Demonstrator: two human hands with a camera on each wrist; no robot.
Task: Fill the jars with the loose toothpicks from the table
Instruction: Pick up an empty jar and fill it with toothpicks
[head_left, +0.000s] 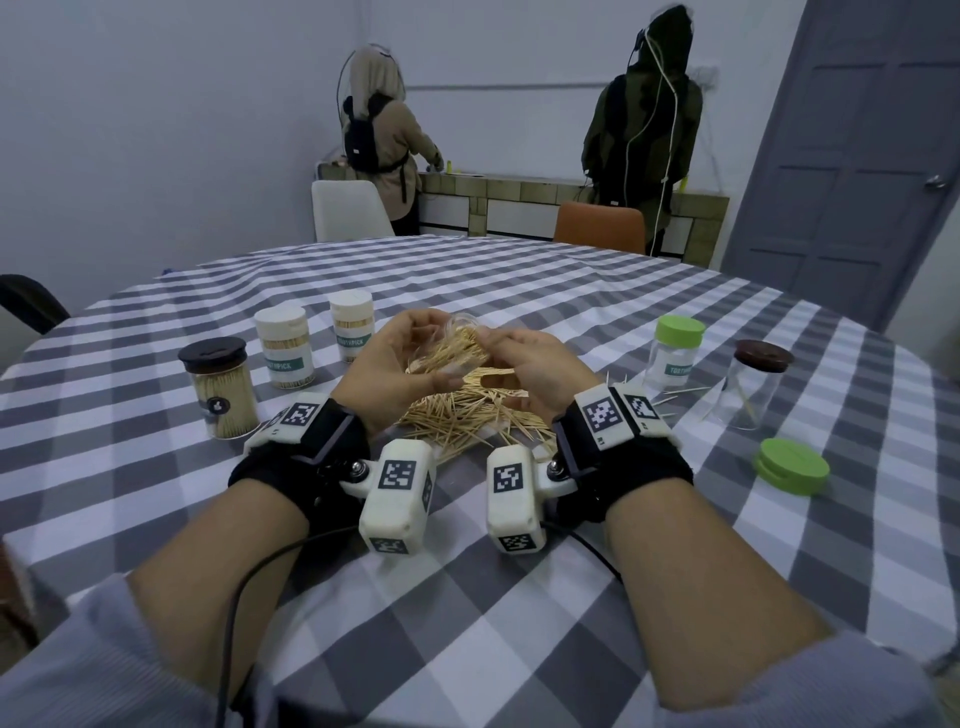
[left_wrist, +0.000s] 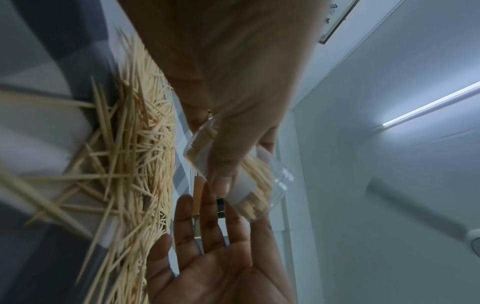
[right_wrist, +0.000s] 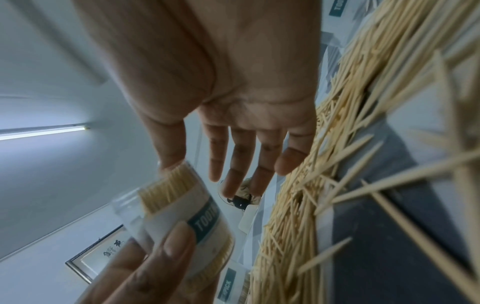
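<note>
A clear jar (head_left: 460, 347) with a white and teal "TOOTHPICK" label is tilted in the air over the table, packed with toothpicks. My left hand (head_left: 397, 356) grips its body, with the thumb across the label (right_wrist: 182, 214). My right hand (head_left: 530, 358) is at the jar's open mouth. Its fingers (right_wrist: 241, 156) are straight and spread, and the thumb touches the toothpick ends. A loose pile of toothpicks (head_left: 467, 423) lies on the checked cloth under both hands. In the left wrist view the jar (left_wrist: 259, 185) sits in my left hand (left_wrist: 233, 86), above the right palm (left_wrist: 218, 259).
On the left stand a black-lidded jar (head_left: 221, 387) and two white-lidded jars (head_left: 284, 345), all full. On the right are a green-lidded jar (head_left: 675, 351), a nearly empty brown-lidded jar (head_left: 753, 387) and a loose green lid (head_left: 792, 465). Two people stand at the far counter.
</note>
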